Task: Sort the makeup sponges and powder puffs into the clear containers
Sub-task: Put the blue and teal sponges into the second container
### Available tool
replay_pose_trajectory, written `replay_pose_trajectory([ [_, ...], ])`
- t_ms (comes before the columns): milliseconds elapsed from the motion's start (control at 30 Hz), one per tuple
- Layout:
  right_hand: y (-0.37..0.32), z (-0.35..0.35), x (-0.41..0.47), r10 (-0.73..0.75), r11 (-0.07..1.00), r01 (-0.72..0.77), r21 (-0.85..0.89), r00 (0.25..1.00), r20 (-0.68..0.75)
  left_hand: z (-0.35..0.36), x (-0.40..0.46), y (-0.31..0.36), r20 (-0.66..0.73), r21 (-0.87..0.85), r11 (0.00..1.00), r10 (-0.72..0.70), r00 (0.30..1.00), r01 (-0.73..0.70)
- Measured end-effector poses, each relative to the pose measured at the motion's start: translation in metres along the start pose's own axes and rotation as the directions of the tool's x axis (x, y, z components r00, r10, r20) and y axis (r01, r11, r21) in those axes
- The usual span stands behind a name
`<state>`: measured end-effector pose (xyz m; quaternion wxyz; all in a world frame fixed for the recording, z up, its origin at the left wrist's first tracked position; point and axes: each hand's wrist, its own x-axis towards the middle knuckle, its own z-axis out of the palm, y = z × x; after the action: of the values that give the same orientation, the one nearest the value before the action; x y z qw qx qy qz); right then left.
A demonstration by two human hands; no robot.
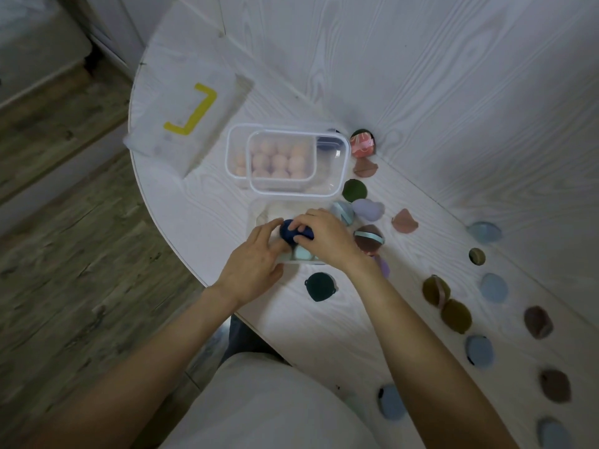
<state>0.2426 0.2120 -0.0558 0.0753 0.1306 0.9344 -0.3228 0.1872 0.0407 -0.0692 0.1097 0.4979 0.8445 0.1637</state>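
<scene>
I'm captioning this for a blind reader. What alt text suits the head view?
Both hands, left hand and right hand, press a navy puff into a clear container on a white table; loose puffs lie scattered to the right.

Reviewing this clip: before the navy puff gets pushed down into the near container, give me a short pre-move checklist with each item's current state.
1. Navy puff is held: ok, the left hand and right hand both have fingers on it.
2. Puff is over the near clear container: ok.
3. Room left in that container: cannot tell; a light blue puff already lies inside and the hands hide the rest.
4. Far container with peach sponges stands out of the way: ok.
5. Loose puffs remain on the table, such as the dark green puff: ok, within view.
</scene>
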Motion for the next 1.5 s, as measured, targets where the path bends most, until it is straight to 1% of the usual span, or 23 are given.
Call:
replay_pose_trajectory([
  [100, 0.002, -0.012, -0.007, 0.000, 0.990, 0.001, 0.142, 1.000, -0.004, 0.001, 0.004, -0.002, 0.044, -0.009, 1.000, 0.000, 0.999, 0.001],
  [133, 0.005, -0.019, -0.011, 0.003, 0.982, 0.007, 0.190, 0.999, -0.052, 0.001, 0.005, -0.003, 0.053, -0.006, 1.000, 0.006, 0.999, -0.006],
  [200, 0.016, -0.040, -0.021, 0.082, 0.959, -0.015, 0.282, 0.970, -0.228, 0.000, 0.006, -0.004, 0.054, -0.005, 1.000, 0.015, 0.998, -0.015],
  [267, 0.032, -0.064, -0.028, 0.173, 0.965, -0.075, 0.251, 0.902, -0.397, 0.000, 0.005, -0.004, 0.039, 0.003, 1.000, 0.029, 0.999, -0.030],
  [333, 0.054, -0.081, -0.016, 0.173, 0.981, -0.110, 0.158, 0.860, -0.480, 0.001, 0.005, -0.005, 0.020, 0.017, 0.999, 0.029, 0.999, -0.029],
  [367, 0.063, -0.086, -0.006, 0.156, 0.986, -0.112, 0.120, 0.860, -0.485, 0.002, 0.006, -0.006, 0.013, 0.022, 0.999, 0.025, 1.000, -0.026],
  [467, 0.078, -0.092, 0.037, 0.101, 0.994, -0.111, -0.003, 0.916, -0.389, 0.003, 0.009, -0.009, -0.002, 0.018, 1.000, -0.019, 1.000, 0.019],
  [633, 0.079, -0.092, 0.108, -0.062, 0.936, -0.017, -0.352, 0.975, -0.214, 0.004, 0.010, -0.012, -0.046, 0.021, 0.998, -0.053, 0.998, 0.054],
  [767, 0.089, -0.083, 0.138, 0.008, 0.871, -0.055, -0.488, 0.995, -0.098, 0.005, 0.013, -0.014, -0.053, 0.012, 0.998, -0.061, 0.997, 0.062],
  [867, 0.087, -0.081, 0.134, 0.043, 0.833, -0.131, -0.537, 0.984, -0.172, 0.005, 0.016, -0.014, -0.048, 0.007, 0.998, -0.059, 0.997, 0.060],
  [933, 0.082, -0.080, 0.119, 0.061, 0.894, -0.188, -0.407, 0.950, -0.306, 0.004, 0.016, -0.014, -0.049, 0.008, 0.998, -0.055, 0.997, 0.055],
  [1000, 0.076, -0.077, 0.095, 0.162, 0.968, -0.231, -0.097, 0.873, -0.461, 0.005, 0.016, -0.013, -0.052, 0.009, 0.998, -0.057, 0.997, 0.057],
  [1033, 0.069, -0.075, 0.079, 0.255, 0.967, -0.230, 0.110, 0.837, -0.484, 0.005, 0.015, -0.013, -0.051, 0.009, 0.998, -0.059, 0.997, 0.060],
  [1067, 0.060, -0.075, 0.060, 0.345, 0.924, -0.208, 0.322, 0.817, -0.461, 0.005, 0.014, -0.013, -0.049, 0.009, 0.998, -0.061, 0.997, 0.061],
  [1133, 0.038, -0.075, 0.020, 0.442, 0.762, -0.157, 0.629, 0.836, -0.326, 0.005, 0.015, -0.013, -0.047, 0.001, 0.998, -0.067, 0.997, 0.067],
  [1167, 0.024, -0.073, 0.002, 0.436, 0.690, -0.133, 0.711, 0.861, -0.263, 0.004, 0.015, -0.013, -0.044, 0.000, 0.998, -0.064, 0.997, 0.064],
  [1200, 0.011, -0.071, -0.011, 0.401, 0.651, -0.105, 0.752, 0.889, -0.223, 0.003, 0.014, -0.012, -0.039, 0.003, 0.998, -0.056, 0.998, 0.056],
  [1233, -0.001, -0.066, -0.018, 0.351, 0.648, -0.079, 0.757, 0.914, -0.206, 0.001, 0.014, -0.012, -0.036, 0.007, 0.999, -0.049, 0.998, 0.049],
  [1267, -0.011, -0.061, -0.018, 0.296, 0.679, -0.061, 0.731, 0.934, -0.198, 0.001, 0.014, -0.012, -0.035, 0.009, 0.999, -0.043, 0.998, 0.044],
  [1300, -0.022, -0.055, -0.014, 0.237, 0.743, -0.048, 0.667, 0.952, -0.196, -0.001, 0.013, -0.012, -0.034, 0.012, 0.999, -0.038, 0.999, 0.039],
  [1367, -0.036, -0.041, 0.004, 0.124, 0.881, -0.025, 0.472, 0.976, -0.180, -0.002, 0.012, -0.012, -0.034, 0.017, 0.999, -0.040, 0.999, 0.041],
  [1400, -0.040, -0.033, 0.014, 0.077, 0.924, -0.009, 0.382, 0.984, -0.161, -0.002, 0.012, -0.012, -0.037, 0.019, 0.999, -0.039, 0.999, 0.040],
  [1500, -0.038, -0.007, 0.040, -0.042, 0.990, 0.048, 0.134, 0.998, -0.051, -0.003, 0.008, -0.014, -0.048, 0.024, 1.000, -0.001, 0.999, 0.003],
])
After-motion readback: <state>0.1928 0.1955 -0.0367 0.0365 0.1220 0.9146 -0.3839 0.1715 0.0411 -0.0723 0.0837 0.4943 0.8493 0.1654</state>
